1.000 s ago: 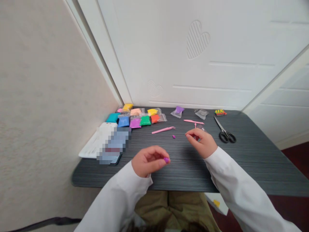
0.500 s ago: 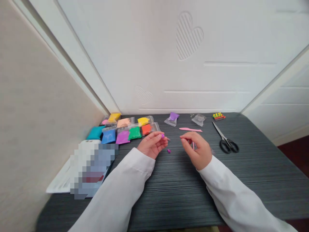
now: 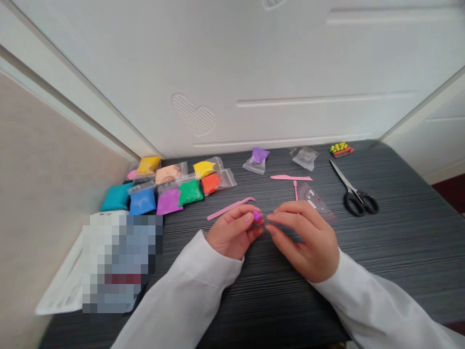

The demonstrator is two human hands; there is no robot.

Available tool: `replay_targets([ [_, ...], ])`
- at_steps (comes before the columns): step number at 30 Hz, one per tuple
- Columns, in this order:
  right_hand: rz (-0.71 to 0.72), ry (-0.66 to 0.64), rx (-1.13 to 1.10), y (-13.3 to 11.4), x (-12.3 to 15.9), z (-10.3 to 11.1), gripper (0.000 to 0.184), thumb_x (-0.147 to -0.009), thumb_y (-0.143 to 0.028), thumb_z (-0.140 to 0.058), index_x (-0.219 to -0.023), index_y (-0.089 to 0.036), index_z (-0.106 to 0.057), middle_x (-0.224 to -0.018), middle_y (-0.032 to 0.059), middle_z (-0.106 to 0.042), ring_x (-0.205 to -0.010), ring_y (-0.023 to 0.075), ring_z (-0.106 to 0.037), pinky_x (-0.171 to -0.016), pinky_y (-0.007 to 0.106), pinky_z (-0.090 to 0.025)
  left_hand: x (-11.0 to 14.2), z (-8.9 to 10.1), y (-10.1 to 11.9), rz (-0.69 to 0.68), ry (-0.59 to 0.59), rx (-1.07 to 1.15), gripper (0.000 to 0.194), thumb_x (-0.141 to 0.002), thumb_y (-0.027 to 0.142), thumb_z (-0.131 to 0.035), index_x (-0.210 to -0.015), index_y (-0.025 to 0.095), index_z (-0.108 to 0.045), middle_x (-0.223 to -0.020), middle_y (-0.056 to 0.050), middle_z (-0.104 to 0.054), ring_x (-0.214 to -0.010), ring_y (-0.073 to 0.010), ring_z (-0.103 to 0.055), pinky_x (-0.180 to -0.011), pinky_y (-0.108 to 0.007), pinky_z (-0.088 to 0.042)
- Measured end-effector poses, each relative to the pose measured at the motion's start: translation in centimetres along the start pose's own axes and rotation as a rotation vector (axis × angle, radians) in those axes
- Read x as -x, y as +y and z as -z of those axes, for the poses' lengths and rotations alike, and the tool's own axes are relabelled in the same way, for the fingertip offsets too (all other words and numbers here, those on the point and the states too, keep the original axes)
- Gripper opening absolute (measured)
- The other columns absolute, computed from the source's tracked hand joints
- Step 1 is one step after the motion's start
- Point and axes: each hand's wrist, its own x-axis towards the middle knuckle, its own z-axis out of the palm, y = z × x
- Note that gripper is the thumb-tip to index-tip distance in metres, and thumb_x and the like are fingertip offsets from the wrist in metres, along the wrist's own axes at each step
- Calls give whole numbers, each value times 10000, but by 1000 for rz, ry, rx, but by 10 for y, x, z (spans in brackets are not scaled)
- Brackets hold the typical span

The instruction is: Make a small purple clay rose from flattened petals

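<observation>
A small lump of bright purple modelling clay (image 3: 256,215) is pinched between the thumb and fingers of my left hand (image 3: 232,231). Just right of it, my right hand (image 3: 308,237) hovers with fingertips close to the clay; its thumb and fingers are apart and I see nothing between them. Behind my left hand lies a pink curved-tip modelling tool (image 3: 231,207). Beyond my right hand are a slim pink tool (image 3: 296,190), partly hidden by the fingers, and a flat pink clay knife (image 3: 290,178).
Bags of coloured clay (image 3: 191,192) cluster at the back left, above a pixelated packet (image 3: 125,271). A purple clay bag (image 3: 259,156) and a clear bag (image 3: 305,158) lie by the wall. Black-handled scissors (image 3: 358,199), a clear printed sheet (image 3: 319,203) and a small yellow-and-red clay piece (image 3: 340,149) are at right.
My right hand has moved left, up to the clay in my left hand. The view has tilted down and come closer. The loose purple bit on the table no longer shows.
</observation>
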Motion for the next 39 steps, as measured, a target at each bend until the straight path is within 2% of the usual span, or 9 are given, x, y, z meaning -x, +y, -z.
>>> replay_targets([
  [8, -11, 1, 14, 0, 0, 0, 238, -663, -137, -607, -890, -202, -574, -826, 33, -565, -770, 134, -516, -680, 293, -442, 3, -5, -6, -72, 23, -41, 160, -546, 175, -711, -690, 176, -642, -642, 23, -623, -632, -75, -559, -618, -185, -440],
  [14, -40, -15, -64, 0, -3, 0, 172, -673, -124, -594, -841, -156, -584, -802, 43, -569, -778, 121, -520, -693, 267, -438, 6, -10, -3, -210, 48, -191, 162, -535, 130, -708, -680, 183, -660, -664, 19, -640, -640, -71, -552, -626, -179, -416],
  [22, -105, -69, -180, -2, -7, 0, 123, -690, -120, -565, -805, -160, -579, -747, 25, -563, -744, 111, -523, -659, 248, -436, 9, -13, 1, -428, 68, -392, 100, -598, 124, -654, -676, 183, -673, -674, 8, -620, -690, -90, -536, -672, -208, -409],
  [26, -117, -101, -210, -1, -7, 0, 105, -699, -131, -554, -796, -164, -576, -753, 23, -570, -743, 112, -524, -658, 252, -437, 10, -13, 1, -413, 117, -404, 149, -585, 97, -657, -701, 191, -665, -678, 17, -613, -646, -75, -538, -638, -195, -417],
  [31, -87, -107, -191, -1, -6, 0, 108, -693, -115, -557, -792, -154, -574, -751, 27, -576, -743, 107, -523, -668, 246, -439, 10, -13, 1, -383, 105, -372, 168, -574, 101, -668, -716, 188, -654, -676, 19, -606, -637, -69, -537, -622, -182, -414],
  [36, 3, -54, -97, -1, -3, 2, 177, -678, -91, -564, -834, -173, -572, -774, 28, -579, -738, 118, -522, -663, 268, -445, 12, -12, 3, -328, 94, -312, 198, -604, 176, -661, -799, 183, -633, -712, -4, -615, -676, -94, -546, -641, -212, -420],
  [39, 78, -42, -45, 2, 0, 3, 240, -665, -79, -574, -879, -188, -567, -792, 32, -585, -726, 131, -520, -643, 290, -443, 14, -13, 3, -325, 63, -323, 223, -606, 157, -657, -825, 181, -623, -701, -1, -613, -662, -87, -545, -640, -202, -420],
])
